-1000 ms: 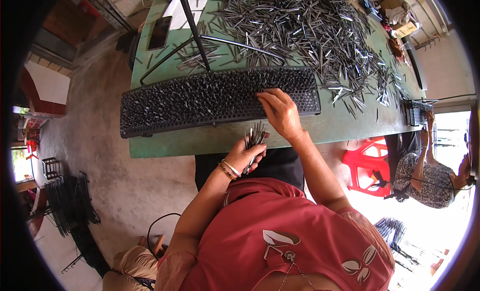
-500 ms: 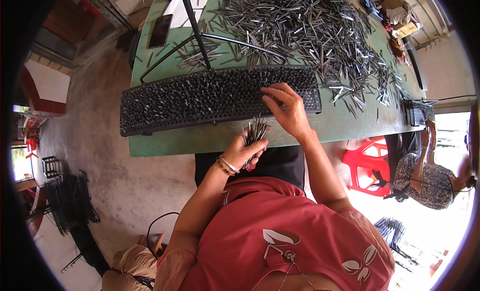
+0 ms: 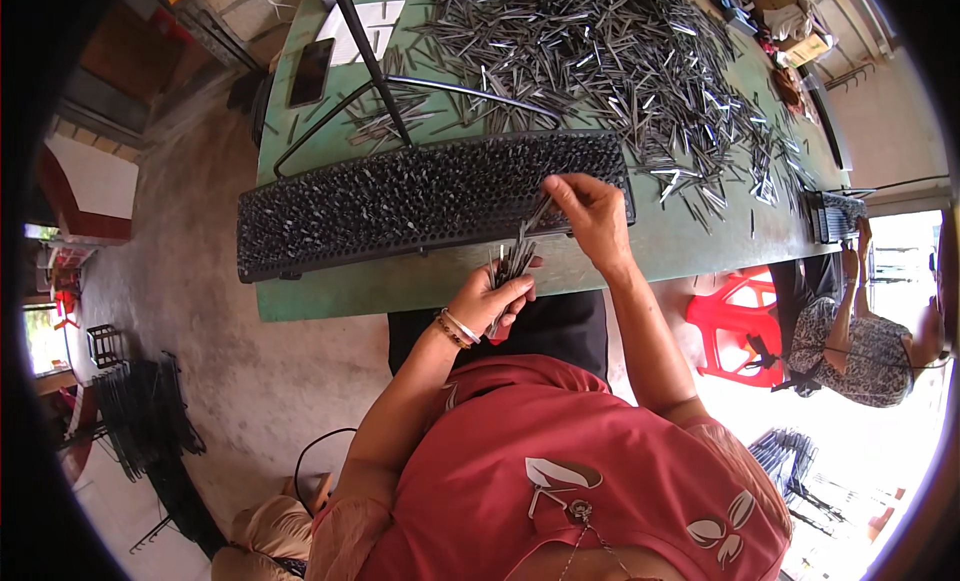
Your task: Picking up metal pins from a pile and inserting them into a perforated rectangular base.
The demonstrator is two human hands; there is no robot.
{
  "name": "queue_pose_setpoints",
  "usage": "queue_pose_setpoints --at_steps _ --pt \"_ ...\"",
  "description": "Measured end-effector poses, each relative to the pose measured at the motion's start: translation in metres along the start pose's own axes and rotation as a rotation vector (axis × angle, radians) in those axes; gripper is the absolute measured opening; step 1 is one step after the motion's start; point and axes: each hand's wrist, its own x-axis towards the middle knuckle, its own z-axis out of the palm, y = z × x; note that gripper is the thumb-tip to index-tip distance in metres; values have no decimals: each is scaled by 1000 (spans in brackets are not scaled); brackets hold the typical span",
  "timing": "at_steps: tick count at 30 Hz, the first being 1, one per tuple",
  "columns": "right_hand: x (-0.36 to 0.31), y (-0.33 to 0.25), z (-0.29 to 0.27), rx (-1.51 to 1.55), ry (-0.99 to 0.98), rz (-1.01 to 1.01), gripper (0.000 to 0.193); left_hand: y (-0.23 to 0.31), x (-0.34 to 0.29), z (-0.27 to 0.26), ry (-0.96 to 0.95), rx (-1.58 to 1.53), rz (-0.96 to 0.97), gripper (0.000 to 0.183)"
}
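My left hand (image 3: 488,303) is closed round a bundle of thin dark strips (image 3: 517,259) that stick up out of the fist, in front of the table edge. My right hand (image 3: 600,226) pinches a thin strip between thumb and fingertips, just above the bundle and over the right part of a long black rack (image 3: 330,213). Many small round holes cover the rack's top, and dark strips stand packed in most of them. Open holes show along its near edge and right end. Whether the pinched strip touches the bundle I cannot tell.
A large heap of loose strips (image 3: 600,51) covers the back of the green table (image 3: 330,299). A thin black metal frame (image 3: 370,61) rises behind the rack. A phone (image 3: 312,73) lies at the back left. Another person (image 3: 850,351) works at the far right near a red stool (image 3: 735,326).
My right hand's fingers, spread over the rack before, have come together in a pinch on a strip by the bundle. The left hand keeps its hold.
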Motion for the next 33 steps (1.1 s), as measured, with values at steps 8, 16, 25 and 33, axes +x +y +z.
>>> queue_pose_setpoints --at_steps 8,16,25,33 --pt "17 12 12 -106 163 -227 18 -7 4 -2 3 -54 -13 34" --pt "22 12 4 -449 2 -675 12 -8 4 -6 55 -60 -30 32" --pt "21 19 9 -418 4 -686 13 -10 4 -5 53 -55 -34 32" --pt "11 16 16 -382 10 -578 17 -8 3 -2 46 -33 -23 32"
